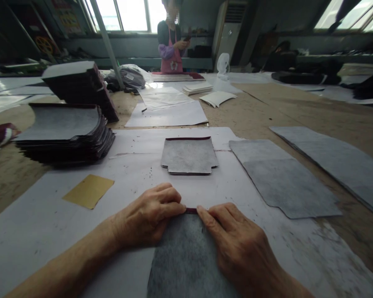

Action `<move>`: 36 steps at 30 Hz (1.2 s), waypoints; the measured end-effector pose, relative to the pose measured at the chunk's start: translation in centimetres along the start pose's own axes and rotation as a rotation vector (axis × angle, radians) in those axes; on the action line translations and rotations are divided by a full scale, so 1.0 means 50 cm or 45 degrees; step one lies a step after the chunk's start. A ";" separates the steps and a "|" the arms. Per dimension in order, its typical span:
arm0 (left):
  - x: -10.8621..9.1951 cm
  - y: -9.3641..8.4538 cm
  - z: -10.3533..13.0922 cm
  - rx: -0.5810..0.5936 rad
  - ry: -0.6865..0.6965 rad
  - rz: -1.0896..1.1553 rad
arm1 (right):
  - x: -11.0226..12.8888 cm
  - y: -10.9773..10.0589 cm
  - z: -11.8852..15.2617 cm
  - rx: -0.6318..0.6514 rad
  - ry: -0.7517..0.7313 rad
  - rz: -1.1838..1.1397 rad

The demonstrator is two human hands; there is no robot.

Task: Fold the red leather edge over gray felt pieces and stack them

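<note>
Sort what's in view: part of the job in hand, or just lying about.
Part of the job:
Grey piece touched by left hand and right hand
Probably the notched grey pieces just ahead

Seemingly just lying about:
White fan
Plastic-wrapped bundle

1. Backlit: window (pixel 132 14) at 11 o'clock & window (pixel 328 15) at 2 both blown out; back wall (pixel 202 16) btwn v. dim.
2. Glare on glossy white sheets (pixel 3 85), approx. 10 o'clock.
3. Soft shadow nr left hand (pixel 157 213); maroon-edged gray panel (pixel 189 260), 6 o'clock, dull.
4. Wide-angle stretch at edges, esp. 3 o'clock.
5. Bkgd soft; co-worker's (pixel 170 49) head pixelated, 12 o'clock.
</note>
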State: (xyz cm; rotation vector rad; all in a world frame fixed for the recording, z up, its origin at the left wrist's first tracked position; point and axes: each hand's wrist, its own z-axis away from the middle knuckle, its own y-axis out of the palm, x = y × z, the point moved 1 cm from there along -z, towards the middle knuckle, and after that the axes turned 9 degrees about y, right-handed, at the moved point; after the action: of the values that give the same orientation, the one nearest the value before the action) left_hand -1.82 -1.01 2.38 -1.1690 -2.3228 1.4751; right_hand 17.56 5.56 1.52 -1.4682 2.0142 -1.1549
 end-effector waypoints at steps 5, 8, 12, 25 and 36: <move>-0.002 0.005 -0.001 0.063 0.041 -0.073 | 0.002 -0.002 -0.001 0.068 -0.055 0.083; -0.005 0.007 -0.002 0.094 0.098 -0.131 | 0.014 -0.006 -0.014 0.064 -0.138 0.218; -0.007 0.006 -0.006 0.111 0.068 -0.104 | 0.033 -0.003 -0.038 0.033 -0.163 0.243; 0.016 -0.029 0.036 0.090 -0.041 0.022 | 0.018 0.020 -0.032 0.049 -0.184 -0.077; 0.016 -0.031 0.027 0.124 -0.023 -0.002 | 0.021 0.017 -0.044 0.133 -0.211 -0.010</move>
State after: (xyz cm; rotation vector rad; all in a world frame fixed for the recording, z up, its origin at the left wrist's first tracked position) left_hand -3.85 -1.76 2.78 -1.1326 -2.2347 1.5853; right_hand 15.09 5.53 2.27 -1.4696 1.8122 -1.0864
